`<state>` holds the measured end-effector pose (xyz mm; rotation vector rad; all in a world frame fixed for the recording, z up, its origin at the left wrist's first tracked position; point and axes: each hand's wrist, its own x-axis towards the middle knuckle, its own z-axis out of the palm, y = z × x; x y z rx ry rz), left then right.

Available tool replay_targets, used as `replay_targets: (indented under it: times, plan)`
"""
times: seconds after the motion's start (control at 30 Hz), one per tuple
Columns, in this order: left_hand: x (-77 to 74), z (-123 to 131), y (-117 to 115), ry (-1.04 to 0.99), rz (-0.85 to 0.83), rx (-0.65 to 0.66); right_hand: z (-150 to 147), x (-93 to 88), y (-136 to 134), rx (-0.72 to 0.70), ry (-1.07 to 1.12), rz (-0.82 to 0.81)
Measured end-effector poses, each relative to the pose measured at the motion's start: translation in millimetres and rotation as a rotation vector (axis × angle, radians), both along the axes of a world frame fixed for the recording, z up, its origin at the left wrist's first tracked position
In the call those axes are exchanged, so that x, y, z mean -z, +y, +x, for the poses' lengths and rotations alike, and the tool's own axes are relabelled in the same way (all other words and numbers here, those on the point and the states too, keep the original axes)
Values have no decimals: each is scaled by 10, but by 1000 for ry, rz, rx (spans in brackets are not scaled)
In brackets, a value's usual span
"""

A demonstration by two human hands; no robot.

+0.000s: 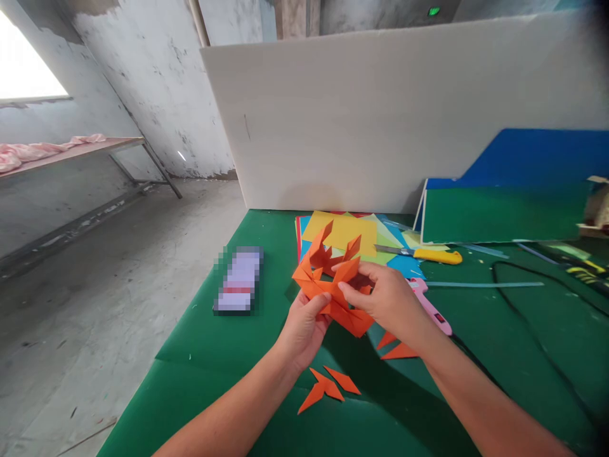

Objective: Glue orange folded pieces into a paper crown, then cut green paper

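An orange folded-paper model (349, 317), with several pointed flaps standing up around an open middle, is held above the green table. My left hand (307, 324) is closed on its lower left side, thumb on the front face. The fingers of my right hand (380, 292) pinch a flap on the right side; those behind the paper are partly hidden. Below lie loose orange folded paper pieces (323, 388). More orange pieces (399, 350) lie under my right forearm, which partly covers them.
Behind the model are coloured paper sheets (340, 230) and a yellow-handled knife (438, 256). A pink glue gun (432, 309) with a black cord lies right of my right hand. A phone (238, 279) lies left on the green table (214, 374). A white board (342, 120) stands behind.
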<state>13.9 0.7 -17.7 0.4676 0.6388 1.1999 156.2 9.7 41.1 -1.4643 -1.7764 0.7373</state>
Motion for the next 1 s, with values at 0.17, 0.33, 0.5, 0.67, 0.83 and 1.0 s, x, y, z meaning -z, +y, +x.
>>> replay_targets:
  times: [0.17,0.33,0.5,0.67,0.83,1.0]
  plan:
    - [-13,-5,1,8,-25,-3,-6,67,3,-50,63,74]
    - [-34,-13,-3,2,-22,7,-23,58,-12,-43,72,82]
    - [-40,-14,-6,-3,3,23,-13,35,-13,-33,70,91]
    - [-25,-15,-7,28,31,33,13,9,-13,-43,57,27]
    - [-23,-14,-1,58,41,19,-1,-10,-17,-39,60,-12]
    - [-24,-14,9,53,50,23,0,-23,-9,-3,24,-36]
